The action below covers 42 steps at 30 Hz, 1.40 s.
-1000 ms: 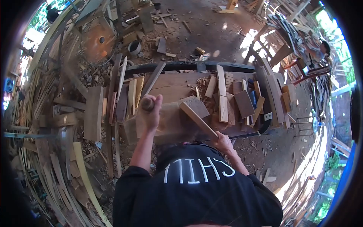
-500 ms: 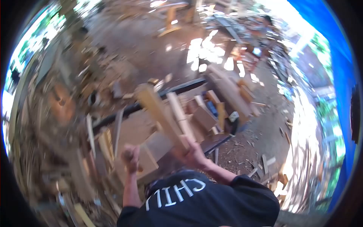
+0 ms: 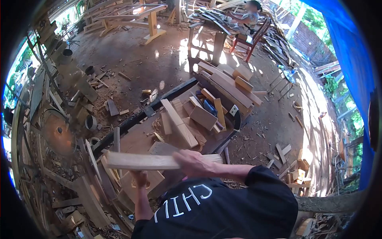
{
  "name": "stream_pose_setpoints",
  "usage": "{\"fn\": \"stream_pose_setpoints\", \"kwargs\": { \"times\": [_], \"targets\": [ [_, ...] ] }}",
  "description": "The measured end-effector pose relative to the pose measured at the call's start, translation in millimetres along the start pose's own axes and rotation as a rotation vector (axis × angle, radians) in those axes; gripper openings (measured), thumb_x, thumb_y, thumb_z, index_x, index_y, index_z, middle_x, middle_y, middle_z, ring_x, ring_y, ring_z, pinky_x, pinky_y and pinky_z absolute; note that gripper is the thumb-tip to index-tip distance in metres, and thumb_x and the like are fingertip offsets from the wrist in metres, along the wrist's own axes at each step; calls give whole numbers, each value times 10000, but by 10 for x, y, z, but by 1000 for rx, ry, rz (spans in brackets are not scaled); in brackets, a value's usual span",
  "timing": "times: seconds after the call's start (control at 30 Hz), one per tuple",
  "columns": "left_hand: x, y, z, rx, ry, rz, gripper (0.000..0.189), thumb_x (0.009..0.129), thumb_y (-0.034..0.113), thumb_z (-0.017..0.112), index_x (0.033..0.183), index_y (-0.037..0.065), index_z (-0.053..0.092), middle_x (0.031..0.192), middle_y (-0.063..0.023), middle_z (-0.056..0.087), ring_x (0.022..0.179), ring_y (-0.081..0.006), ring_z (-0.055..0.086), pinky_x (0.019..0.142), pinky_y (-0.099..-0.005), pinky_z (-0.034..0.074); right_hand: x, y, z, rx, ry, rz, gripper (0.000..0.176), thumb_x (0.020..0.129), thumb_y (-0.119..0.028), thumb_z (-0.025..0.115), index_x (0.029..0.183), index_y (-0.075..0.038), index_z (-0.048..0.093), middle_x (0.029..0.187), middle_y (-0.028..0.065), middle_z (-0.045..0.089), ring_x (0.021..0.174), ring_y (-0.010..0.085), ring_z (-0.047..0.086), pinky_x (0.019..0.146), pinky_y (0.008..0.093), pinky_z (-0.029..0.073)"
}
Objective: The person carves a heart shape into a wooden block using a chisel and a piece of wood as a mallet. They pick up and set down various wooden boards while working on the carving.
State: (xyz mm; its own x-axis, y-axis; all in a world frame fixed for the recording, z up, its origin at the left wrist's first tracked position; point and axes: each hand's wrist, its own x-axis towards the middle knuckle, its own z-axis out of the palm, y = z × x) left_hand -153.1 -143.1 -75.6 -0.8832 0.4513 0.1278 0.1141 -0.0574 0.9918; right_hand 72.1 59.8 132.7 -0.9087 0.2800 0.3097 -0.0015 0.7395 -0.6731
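A pale wooden board (image 3: 139,161) lies crosswise in front of my chest, slightly smeared by motion. My right hand (image 3: 193,163) is closed around it, right of its middle. Just under the board's left part, my left hand (image 3: 139,179) is curled closed; the board hides its upper side, and I cannot make out what is in it. A flat grey sheet (image 3: 166,148) shows behind the board. On the workbench (image 3: 137,137) beyond lie a pale wooden block (image 3: 179,123) and a brown block (image 3: 203,118), beside a blue object (image 3: 210,106).
Long planks (image 3: 225,85) lie along the bench's far right side. A round rusty disc (image 3: 59,132) stands at left among leaning boards. Wood scraps (image 3: 280,153) litter the floor. Farther back, a person (image 3: 250,20) sits on a red chair (image 3: 258,38) near a wooden trestle (image 3: 153,24).
The board has swung from pointing away from me to lying crosswise, its far end now at left. My left hand has gone from beside it to underneath. The view has steadied.
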Motion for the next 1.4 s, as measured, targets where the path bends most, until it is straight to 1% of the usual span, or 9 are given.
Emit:
{"fn": "stream_pose_setpoints", "kwargs": {
  "times": [0.27, 0.4, 0.47, 0.63, 0.7, 0.87, 1.03, 1.17, 1.4],
  "targets": [
    [-65, 100, 235, 44, -141, -37, 586, 708, 91, 776, 1147, -28, 407, 1149, -150, 470, 945, -237, 545, 825, -389, 473, -10, -87, -2, 92, 149, 45, 440, 754, -63, 670, 1150, -59, 478, 930, 150, 546, 878, 370, 600, 720, 453, 503],
    [-114, 363, 395, -228, -19, -220, 484, 676, 63, 789, 1050, -41, 500, 1057, -151, 533, 966, -219, 568, 769, -361, 490, -135, 235, 124, -82, -147, 120, 349, 810, -84, 625, 1123, -52, 475, 918, 151, 540, 848, 363, 598, 698, 459, 500],
    [-35, 514, 405, 500, -128, 4, 347, 651, 42, 789, 897, -46, 560, 984, -156, 573, 1011, -176, 565, 758, -308, 485, -97, 167, 42, -72, -20, 158, 375, 794, -69, 639, 1132, -52, 475, 911, 152, 535, 842, 363, 597, 703, 460, 502],
    [44, 880, 560, 255, -132, -13, 247, 645, 67, 794, 729, -14, 576, 706, -92, 621, 655, -204, 614, 615, -347, 495, -115, 93, 85, 167, 159, 61, 558, 705, -64, 737, 1196, -54, 471, 973, 173, 557, 931, 381, 601, 775, 453, 507],
    [110, 587, 555, 313, -56, 401, 228, 643, 74, 802, 703, 11, 590, 600, -68, 604, 519, -225, 579, 562, -350, 482, -214, 223, 98, 71, 8, 119, 559, 710, -58, 729, 1205, -50, 469, 978, 176, 558, 946, 383, 602, 789, 457, 506],
    [147, 1152, 737, 308, -241, 97, 227, 700, 89, 801, 719, 32, 583, 624, -113, 608, 567, -231, 617, 578, -362, 492, -234, 270, 9, 48, 52, 228, 553, 739, -36, 683, 1245, -39, 459, 1058, 193, 579, 1018, 398, 602, 844, 459, 508],
    [218, 767, 779, 594, -335, 552, 203, 743, 227, 791, 759, 64, 671, 661, -150, 633, 636, -347, 637, 572, -422, 494, -450, 526, 219, 51, -22, 258, 444, 745, -25, 662, 1170, -43, 534, 1024, 187, 604, 1014, 398, 607, 849, 458, 508],
    [74, 1270, 1077, 626, -456, 203, 211, 742, 240, 740, 883, 98, 672, 812, -150, 678, 767, -372, 667, 660, -453, 520, -674, 970, 317, 390, 8, 582, 388, 748, -17, 659, 1120, -51, 556, 956, 213, 628, 880, 405, 638, 764, 433, 517],
    [-87, 1124, 1252, 643, -416, 283, 195, 706, 208, 730, 810, 100, 606, 751, -142, 667, 734, -358, 669, 646, -463, 517, -580, 589, -69, 57, -36, 501, 452, 790, -8, 646, 1218, -63, 513, 998, 217, 656, 944, 368, 678, 806, 416, 526]
  ]
}}
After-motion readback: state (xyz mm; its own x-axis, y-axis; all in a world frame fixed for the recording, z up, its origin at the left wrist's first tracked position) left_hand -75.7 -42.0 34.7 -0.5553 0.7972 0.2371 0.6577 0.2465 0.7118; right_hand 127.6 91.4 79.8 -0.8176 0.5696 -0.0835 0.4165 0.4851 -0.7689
